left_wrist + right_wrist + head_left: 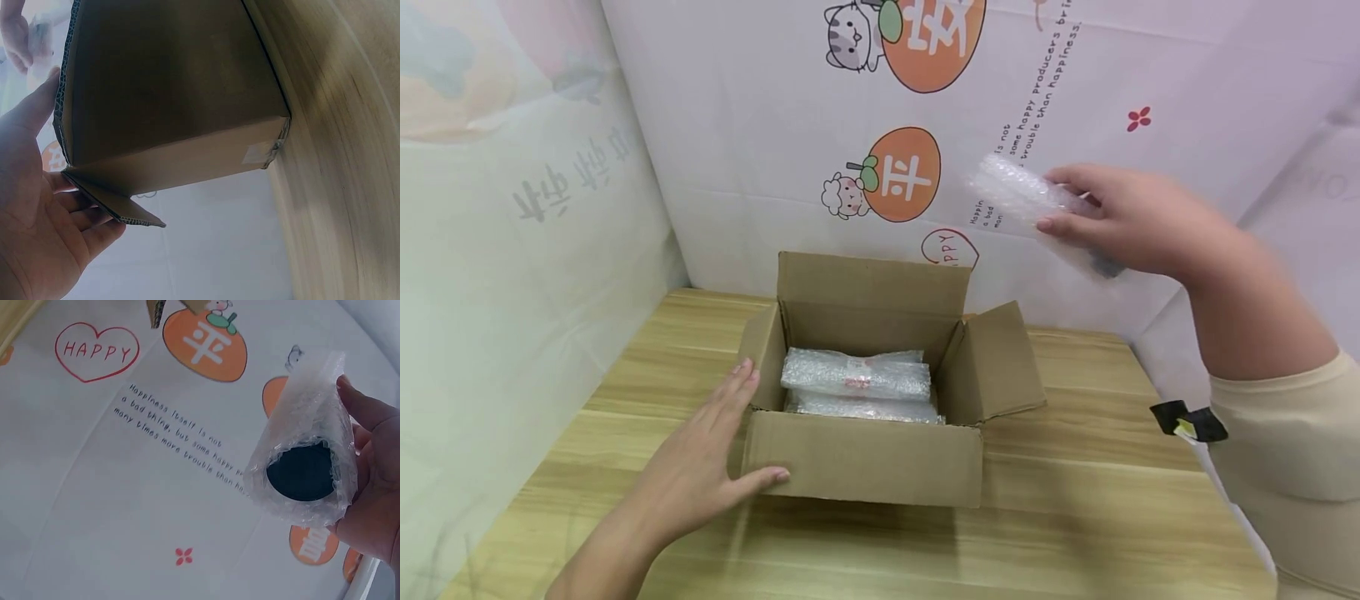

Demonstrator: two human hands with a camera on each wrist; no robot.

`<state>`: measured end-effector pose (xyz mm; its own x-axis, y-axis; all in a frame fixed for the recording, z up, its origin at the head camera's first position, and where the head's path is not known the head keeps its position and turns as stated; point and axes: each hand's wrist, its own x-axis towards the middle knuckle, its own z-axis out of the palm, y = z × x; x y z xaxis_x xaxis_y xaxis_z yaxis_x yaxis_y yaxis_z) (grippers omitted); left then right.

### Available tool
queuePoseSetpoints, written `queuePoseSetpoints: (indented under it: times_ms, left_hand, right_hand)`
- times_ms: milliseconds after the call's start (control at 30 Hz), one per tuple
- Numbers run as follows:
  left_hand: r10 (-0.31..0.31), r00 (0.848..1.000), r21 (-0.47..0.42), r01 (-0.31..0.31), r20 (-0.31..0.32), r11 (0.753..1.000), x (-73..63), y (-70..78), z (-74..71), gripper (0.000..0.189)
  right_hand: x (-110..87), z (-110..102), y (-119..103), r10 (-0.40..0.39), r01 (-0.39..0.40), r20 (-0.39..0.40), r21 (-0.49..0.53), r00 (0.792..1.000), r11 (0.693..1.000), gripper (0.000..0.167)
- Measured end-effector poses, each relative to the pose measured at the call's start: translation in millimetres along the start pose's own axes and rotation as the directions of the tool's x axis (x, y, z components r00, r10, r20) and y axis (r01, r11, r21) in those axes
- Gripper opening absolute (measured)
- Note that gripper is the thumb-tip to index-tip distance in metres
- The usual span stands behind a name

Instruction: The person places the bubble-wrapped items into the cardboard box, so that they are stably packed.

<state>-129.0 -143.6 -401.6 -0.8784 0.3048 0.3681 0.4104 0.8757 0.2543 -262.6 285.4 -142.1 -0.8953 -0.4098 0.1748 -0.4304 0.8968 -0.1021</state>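
Observation:
A cardboard box point(880, 458) stands on the table with its flaps spread. Inside lie bubble-wrapped packages point(857, 375), the upper one with a red mark. My left hand point(700, 458) rests at the box's near left corner, fingers along the left flap point(115, 203) and thumb on the front flap. Raised to the right of the box, my right hand point(1138, 218) grips a bubble-wrapped cylinder point(1026, 187) between thumb and fingers. In the right wrist view, a round black end point(303, 472) shows at the mouth of the wrap; the rest is blurred by the plastic.
The box stands on a wood-grain table point(1090, 500). Behind it hangs a white printed cloth point(737, 150) with orange fruit drawings and lettering, and similar cloth lines the left and right sides. A black strap piece point(1191, 422) sits by the right sleeve point(1285, 442).

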Motion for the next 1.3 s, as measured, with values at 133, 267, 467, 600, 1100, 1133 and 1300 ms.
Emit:
queuePoseSetpoints:
  times_ms: [133, 267, 467, 600, 1100, 1133, 1300]
  left_hand:
    - [-0.002, 1.000, -0.003, 0.002, 0.001, 1.000, 0.2, -0.2, 1.1, 0.113]
    - [-0.006, 1.000, -0.005, 0.006, -0.001, 1.000, 0.0, -0.3, 2.2, 0.113]
    - [-0.017, 1.000, -0.011, 0.017, 0.003, 1.000, 0.3, 0.1, 2.7, 0.112]
    - [-0.011, 1.000, -0.011, 0.011, 0.003, 1.000, 1.6, 0.0, 3.1, 0.113]
    - [-0.007, 1.000, -0.012, 0.007, -0.011, 1.000, 3.2, -1.3, 6.6, 0.113]
    - [-0.007, 1.000, -0.010, 0.007, -0.011, 1.000, 3.2, -1.4, 6.7, 0.113]
    - [-0.003, 1.000, -0.003, 0.003, -0.010, 1.000, 4.0, -1.7, 7.1, 0.113]
  right_hand:
    - [6.9, 3, -20, -0.051, 0.051, 0.012, -0.009, 0.999, 0.999, 0.061]
    - [15.8, 8, -42, -0.103, 0.104, 0.053, -0.019, 0.993, 0.994, 0.060]
    - [30.7, 21, -73, -0.200, 0.204, 0.122, -0.021, 0.972, 0.979, 0.057]
    - [40.5, 38, -94, -0.246, 0.246, 0.178, 0.020, 0.953, 0.969, 0.055]
    - [58.0, 109, -145, -0.384, 0.403, 0.438, 0.052, 0.813, 0.914, 0.048]
    - [57.8, 115, -149, -0.380, 0.405, 0.465, 0.049, 0.800, 0.913, 0.046]
    - [53.6, 139, -161, -0.357, 0.432, 0.569, 0.002, 0.741, 0.902, 0.041]
